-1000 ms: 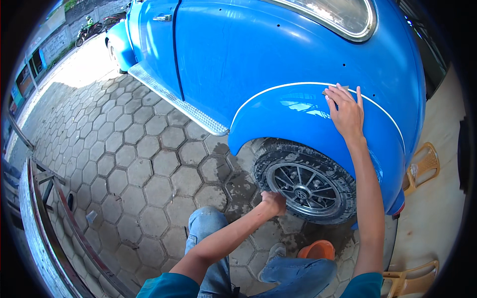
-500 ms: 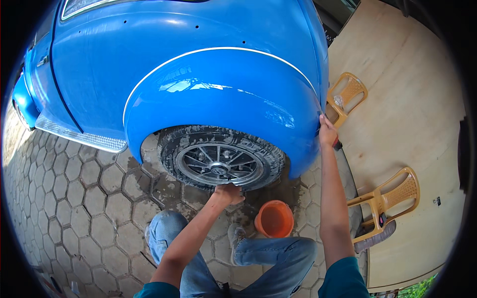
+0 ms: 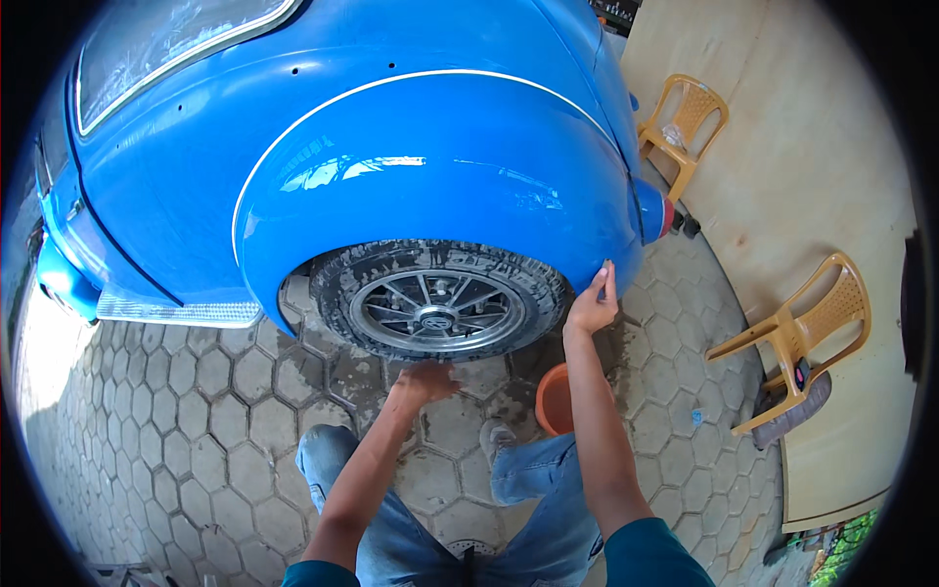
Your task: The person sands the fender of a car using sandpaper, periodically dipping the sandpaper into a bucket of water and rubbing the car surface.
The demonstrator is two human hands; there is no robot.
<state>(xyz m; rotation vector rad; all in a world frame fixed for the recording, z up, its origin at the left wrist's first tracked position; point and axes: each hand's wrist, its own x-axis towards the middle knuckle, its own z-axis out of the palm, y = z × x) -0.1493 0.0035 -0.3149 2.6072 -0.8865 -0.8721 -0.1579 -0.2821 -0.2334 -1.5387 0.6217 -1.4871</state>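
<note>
A blue car fender (image 3: pixel 421 176) with a white trim line arches over a wheel (image 3: pixel 440 303), whose black tyre is smeared with grey mud and whose metal rim has several spokes. My left hand (image 3: pixel 427 380) is at the bottom of the tyre, back of the hand up; its fingers are blurred and partly hidden, so what they hold, if anything, cannot be seen. Against the rear lower edge of the fender, my right hand (image 3: pixel 594 303) is raised with fingers stretched out and nothing visible in it. An orange bucket (image 3: pixel 555 401) stands below it, partly covered by my right forearm.
Two yellow plastic chairs (image 3: pixel 812 333) stand at the right along a pale board wall (image 3: pixel 782 147). The car's metal running board (image 3: pixel 181 311) is at the left. Hexagonal paving (image 3: pixel 225 421), wet near the wheel, lies around my knees. A red-lensed tail light (image 3: pixel 666 217) sticks out behind the fender.
My right hand has come down and inward along the fender's rear edge. My left hand has shifted slightly left under the tyre. The view has turned, bringing the tail light into sight.
</note>
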